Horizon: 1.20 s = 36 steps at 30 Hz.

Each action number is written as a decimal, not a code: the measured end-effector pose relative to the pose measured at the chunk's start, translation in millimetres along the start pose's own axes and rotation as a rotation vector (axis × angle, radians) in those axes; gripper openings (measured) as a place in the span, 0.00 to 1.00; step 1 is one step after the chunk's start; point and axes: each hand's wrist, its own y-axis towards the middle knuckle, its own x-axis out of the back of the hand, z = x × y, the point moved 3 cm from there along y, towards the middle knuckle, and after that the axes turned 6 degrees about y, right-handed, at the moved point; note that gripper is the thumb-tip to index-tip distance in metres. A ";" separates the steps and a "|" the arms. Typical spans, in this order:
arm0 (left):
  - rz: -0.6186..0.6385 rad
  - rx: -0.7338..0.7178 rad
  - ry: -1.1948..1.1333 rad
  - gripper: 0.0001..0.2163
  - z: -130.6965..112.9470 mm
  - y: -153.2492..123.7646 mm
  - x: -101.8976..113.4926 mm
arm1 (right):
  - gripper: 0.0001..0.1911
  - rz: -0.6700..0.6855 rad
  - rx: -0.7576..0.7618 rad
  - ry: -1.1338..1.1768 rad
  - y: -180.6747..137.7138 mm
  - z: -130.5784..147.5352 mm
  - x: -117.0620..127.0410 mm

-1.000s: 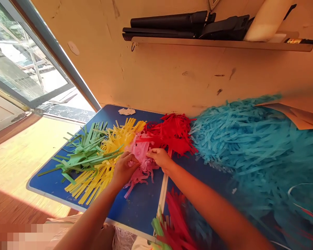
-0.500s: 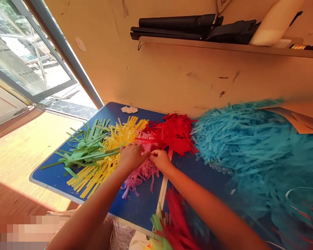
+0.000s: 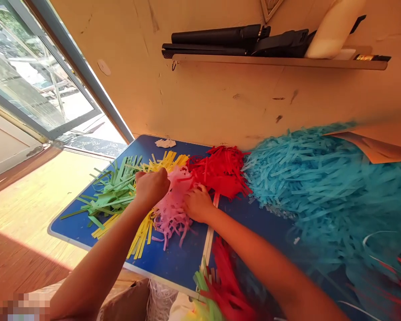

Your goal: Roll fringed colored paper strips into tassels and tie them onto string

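My left hand (image 3: 153, 188) is closed in a fist above yellow paper strips (image 3: 141, 239), at the left edge of a bunch of pink paper strips (image 3: 173, 209). Whatever its fingers hold is hidden from me. My right hand (image 3: 199, 205) has its fingers curled on the right side of the pink bunch. Green paper strips (image 3: 112, 196) lie left of the yellow ones. Just beyond my right hand is a pile of red paper strips (image 3: 222, 171). All of these rest on a blue folding table (image 3: 175, 263).
A big heap of light blue strips (image 3: 297, 174) covers the table's right side. Red strips (image 3: 227, 281) and green strips (image 3: 205, 285) hang at the near edge. A wall shelf (image 3: 277, 62) carries black items and a pale bottle (image 3: 334, 31). A glazed door (image 3: 50, 80) stands at the left.
My hands were close together over the pink strips; now they are apart. The left has moved left and up and closed into a fist. The pink bunch lies more exposed between them.
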 end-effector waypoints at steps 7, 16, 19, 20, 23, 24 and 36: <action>-0.582 0.258 0.072 0.16 55.2 19.5 123.8 | 0.28 0.126 -0.061 -0.098 11.9 5.3 -13.4; -0.533 -0.430 0.034 0.11 -61.1 -11.8 120.8 | 0.17 -0.192 -0.097 0.308 -57.2 24.2 47.1; -0.492 -0.526 0.078 0.11 -94.3 -32.4 84.7 | 0.28 -0.288 -0.099 0.711 -76.3 25.5 56.7; -0.493 -0.543 0.102 0.11 -100.8 -37.4 77.1 | 0.30 -0.279 -0.108 0.803 -77.0 24.5 55.3; -0.490 -0.565 0.135 0.10 -107.9 -45.6 70.3 | 0.29 -0.249 -0.157 1.081 -69.8 17.4 48.0; -0.488 -0.569 0.138 0.10 -107.3 -46.9 72.0 | 0.27 -0.285 -0.199 1.155 -67.5 13.9 46.8; -0.626 -0.658 0.126 0.13 -109.2 -84.6 72.6 | 0.03 -0.541 -0.386 1.888 -64.9 -2.3 32.2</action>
